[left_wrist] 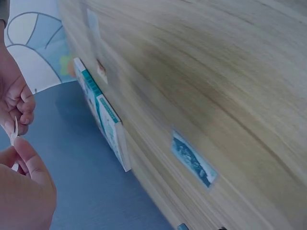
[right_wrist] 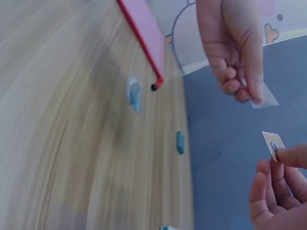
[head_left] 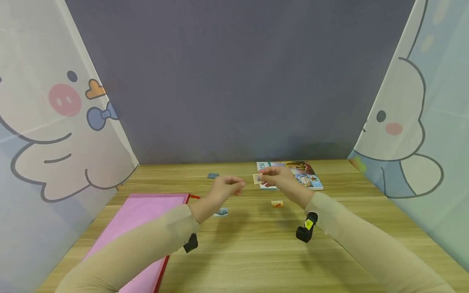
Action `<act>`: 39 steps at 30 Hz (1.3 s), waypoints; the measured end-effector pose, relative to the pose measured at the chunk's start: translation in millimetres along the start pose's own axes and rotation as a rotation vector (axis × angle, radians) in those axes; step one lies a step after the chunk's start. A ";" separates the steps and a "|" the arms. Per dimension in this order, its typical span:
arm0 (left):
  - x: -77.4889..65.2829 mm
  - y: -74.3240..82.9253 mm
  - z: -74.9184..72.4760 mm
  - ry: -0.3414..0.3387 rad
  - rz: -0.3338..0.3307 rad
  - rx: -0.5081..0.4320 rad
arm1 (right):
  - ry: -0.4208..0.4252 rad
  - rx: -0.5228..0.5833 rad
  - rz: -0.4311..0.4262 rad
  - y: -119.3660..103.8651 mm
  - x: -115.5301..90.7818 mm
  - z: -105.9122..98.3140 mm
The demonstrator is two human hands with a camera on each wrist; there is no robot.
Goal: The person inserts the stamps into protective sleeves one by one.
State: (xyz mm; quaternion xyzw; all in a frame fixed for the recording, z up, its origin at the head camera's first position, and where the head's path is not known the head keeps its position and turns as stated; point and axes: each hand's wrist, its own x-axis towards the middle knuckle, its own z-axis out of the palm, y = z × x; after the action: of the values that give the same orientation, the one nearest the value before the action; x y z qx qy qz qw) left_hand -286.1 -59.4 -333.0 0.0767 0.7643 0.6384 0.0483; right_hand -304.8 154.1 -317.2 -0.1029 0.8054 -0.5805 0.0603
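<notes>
My right hand [head_left: 282, 179] pinches a small cream-bordered postage stamp [head_left: 257, 179] between thumb and fingers; its dark central picture shows in the right wrist view. My left hand [head_left: 228, 188], just to the left at the same height, pinches a whitish, see-through small piece [right_wrist: 269, 97], perhaps a clear sleeve. A gap separates the two pieces in the right wrist view. Both hands are raised above the wooden table. Below and beside the left wrist lies a blue picture stamp [head_left: 222, 212], partly covered by the arm. An orange-and-white stamp [head_left: 277, 204] lies under the right hand.
A colourful book [head_left: 311, 181] lies at the back right, behind the right hand. At the left is a pink folder [head_left: 154, 205] with a red edge, partly under the left sleeve. A small blue block [head_left: 213, 176] sits near the back of the wooden table [head_left: 249, 252].
</notes>
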 end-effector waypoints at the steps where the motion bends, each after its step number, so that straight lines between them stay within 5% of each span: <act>1: 0.2 1.1 -0.2 0.003 0.006 -0.007 | 0.009 -0.007 0.004 -2.5 -1.4 -0.4; 21: -5.0 21.7 0.8 0.017 0.048 -0.132 | 0.072 0.139 -0.060 -31.6 -21.2 6.4; 39: -6.9 23.1 4.6 0.067 0.032 -0.131 | 0.076 0.147 -0.041 -34.2 -23.0 14.3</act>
State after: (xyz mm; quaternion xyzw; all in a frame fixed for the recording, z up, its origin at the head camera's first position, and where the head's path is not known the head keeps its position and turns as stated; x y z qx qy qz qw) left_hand -277.2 -52.1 -311.3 0.0640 0.7208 0.6900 0.0172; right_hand -276.1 135.9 -289.8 -0.0929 0.7602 -0.6426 0.0253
